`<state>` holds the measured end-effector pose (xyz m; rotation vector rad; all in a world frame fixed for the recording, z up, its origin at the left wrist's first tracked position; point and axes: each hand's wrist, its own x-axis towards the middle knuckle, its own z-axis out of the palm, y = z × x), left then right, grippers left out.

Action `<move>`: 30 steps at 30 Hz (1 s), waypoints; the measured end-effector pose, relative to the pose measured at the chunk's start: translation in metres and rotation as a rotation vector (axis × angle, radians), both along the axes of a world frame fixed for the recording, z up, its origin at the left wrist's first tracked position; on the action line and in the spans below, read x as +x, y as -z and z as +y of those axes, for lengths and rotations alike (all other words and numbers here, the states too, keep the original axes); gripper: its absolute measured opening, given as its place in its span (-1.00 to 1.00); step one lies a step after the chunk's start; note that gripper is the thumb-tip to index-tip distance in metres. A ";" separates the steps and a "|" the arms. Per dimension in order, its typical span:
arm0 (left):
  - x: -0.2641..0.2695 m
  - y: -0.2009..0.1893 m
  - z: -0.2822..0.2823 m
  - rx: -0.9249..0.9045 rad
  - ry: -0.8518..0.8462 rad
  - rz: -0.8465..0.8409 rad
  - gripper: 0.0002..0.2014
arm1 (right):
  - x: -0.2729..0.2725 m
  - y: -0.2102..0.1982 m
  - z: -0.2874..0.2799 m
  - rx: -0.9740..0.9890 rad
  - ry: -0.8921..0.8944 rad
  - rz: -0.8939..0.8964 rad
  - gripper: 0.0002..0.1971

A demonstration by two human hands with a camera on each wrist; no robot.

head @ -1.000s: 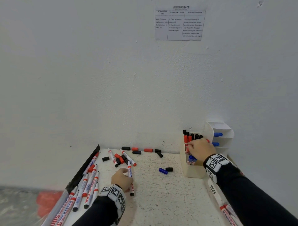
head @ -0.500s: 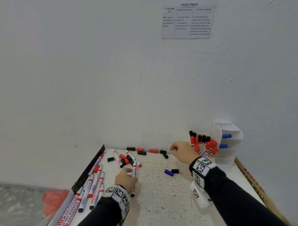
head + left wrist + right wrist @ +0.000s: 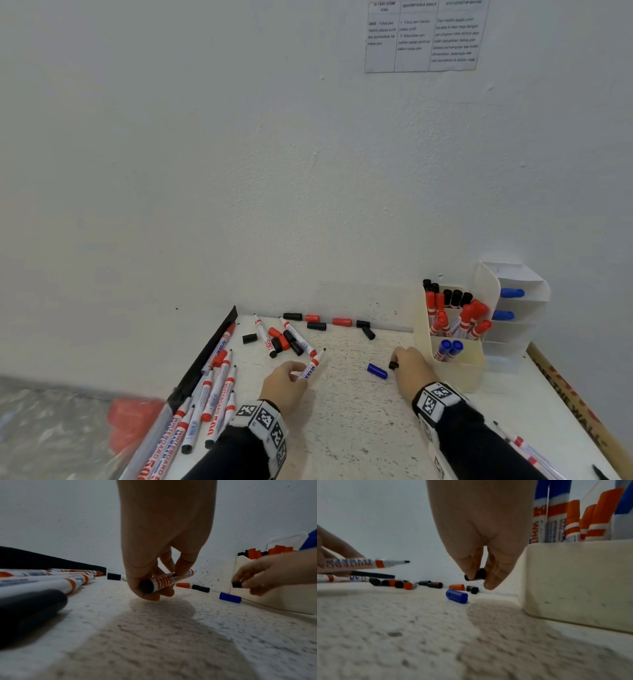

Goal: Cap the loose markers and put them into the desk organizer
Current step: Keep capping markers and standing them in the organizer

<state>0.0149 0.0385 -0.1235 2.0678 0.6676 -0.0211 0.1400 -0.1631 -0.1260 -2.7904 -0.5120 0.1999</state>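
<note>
Our left hand (image 3: 286, 383) grips an uncapped white whiteboard marker (image 3: 312, 366); our right hand (image 3: 409, 368) pinches a small black plastic cap (image 3: 476, 574) beside the cream plastic organizer (image 3: 455, 368), bare tabletop between them.

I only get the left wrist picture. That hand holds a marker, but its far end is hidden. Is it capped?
Observer: No. In the right wrist view the held marker ends in a bare black tip.
Visitor: Any more markers lying beyond the other hand?
Observer: Yes. The head view shows a few loose markers at the right edge of the table, beside the right sleeve.
</note>
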 end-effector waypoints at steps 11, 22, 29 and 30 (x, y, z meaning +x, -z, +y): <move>0.003 0.000 -0.015 -0.047 0.098 -0.074 -0.72 | -0.021 -0.025 0.023 0.449 -0.243 -0.022 -0.71; -0.003 -0.006 -0.022 -0.065 0.190 -0.070 -0.65 | -0.031 -0.026 0.015 0.488 -0.251 0.089 -0.77; -0.006 -0.008 -0.033 -0.151 0.227 -0.195 -0.75 | -0.042 -0.032 0.019 0.524 -0.172 0.206 -0.67; -0.007 -0.008 -0.034 -0.092 0.235 -0.218 -0.80 | -0.044 -0.032 0.019 0.515 -0.145 0.210 -0.59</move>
